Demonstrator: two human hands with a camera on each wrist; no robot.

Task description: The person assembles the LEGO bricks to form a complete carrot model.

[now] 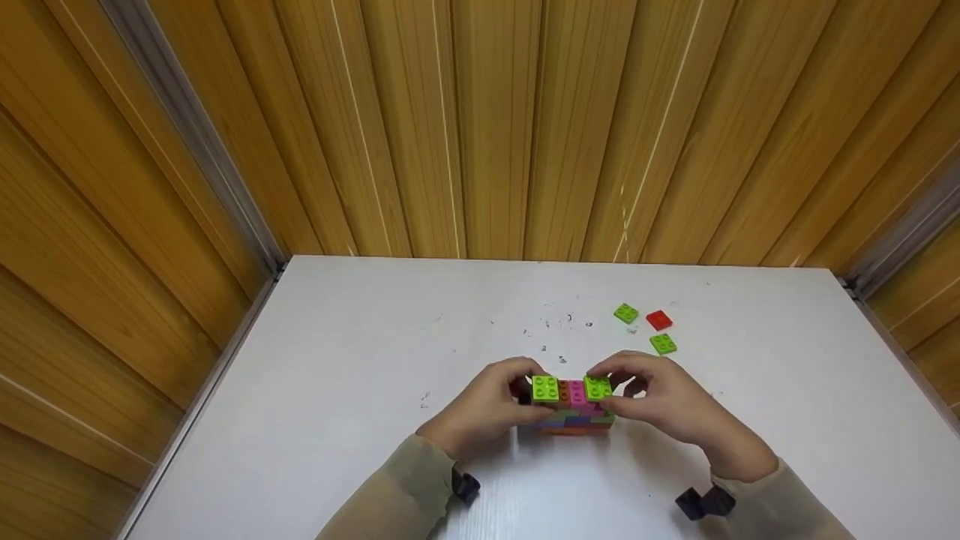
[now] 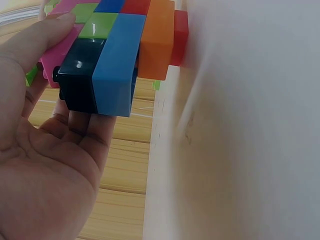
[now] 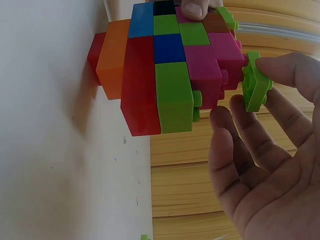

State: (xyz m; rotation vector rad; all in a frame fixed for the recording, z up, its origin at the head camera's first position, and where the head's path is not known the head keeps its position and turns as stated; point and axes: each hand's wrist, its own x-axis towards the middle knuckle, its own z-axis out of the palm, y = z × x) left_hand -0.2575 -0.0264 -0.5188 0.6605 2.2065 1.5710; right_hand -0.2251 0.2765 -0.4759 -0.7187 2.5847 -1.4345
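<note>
A stack of colourful toy bricks (image 1: 575, 412) stands on the white table, with orange and red bricks at its base and blue, black, green, pink and brown ones higher up. My left hand (image 1: 484, 409) grips its left side, the thumb on the near face and fingers behind. A flat lime-green brick (image 1: 545, 388) sits on the stack's top left. Between thumb and finger, my right hand (image 1: 667, 394) pinches another flat lime-green brick (image 3: 256, 82) at the top right. In the right wrist view this brick is tilted beside the pink brick's studs (image 3: 245, 60).
Behind the stack to the right lie two loose flat green bricks (image 1: 625, 313) and a red one (image 1: 659, 320). Small dark marks speckle the white tabletop (image 1: 360, 352). Wood-patterned panels (image 1: 495, 135) enclose the table at the back and sides.
</note>
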